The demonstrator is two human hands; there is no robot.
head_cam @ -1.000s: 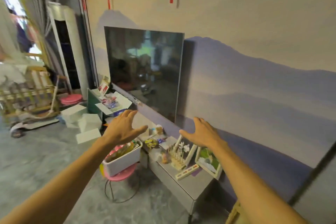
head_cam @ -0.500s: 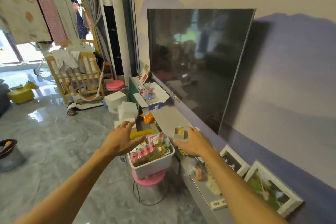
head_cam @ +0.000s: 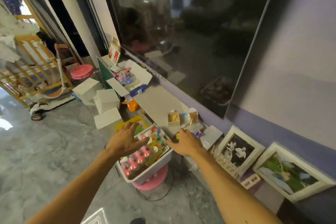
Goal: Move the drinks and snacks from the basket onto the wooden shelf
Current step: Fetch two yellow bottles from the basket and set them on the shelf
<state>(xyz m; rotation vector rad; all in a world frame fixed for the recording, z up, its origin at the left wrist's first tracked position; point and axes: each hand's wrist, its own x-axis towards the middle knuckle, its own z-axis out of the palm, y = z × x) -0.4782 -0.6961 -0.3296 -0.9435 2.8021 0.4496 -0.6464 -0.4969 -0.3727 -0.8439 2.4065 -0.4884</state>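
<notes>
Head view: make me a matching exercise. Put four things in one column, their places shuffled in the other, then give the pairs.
Things
1 basket
2 pink stool
3 black-and-white framed photo
4 small open box

Places
A leaning against the wall
B under the basket
C on the shelf
D on top of the pink stool

Pairs: 1-D, 2-B, 3-A, 4-C

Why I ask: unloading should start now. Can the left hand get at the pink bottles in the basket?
Probably yes: the left hand hovers open just above the pink bottles in the lidless basket; nothing lies between them.
</notes>
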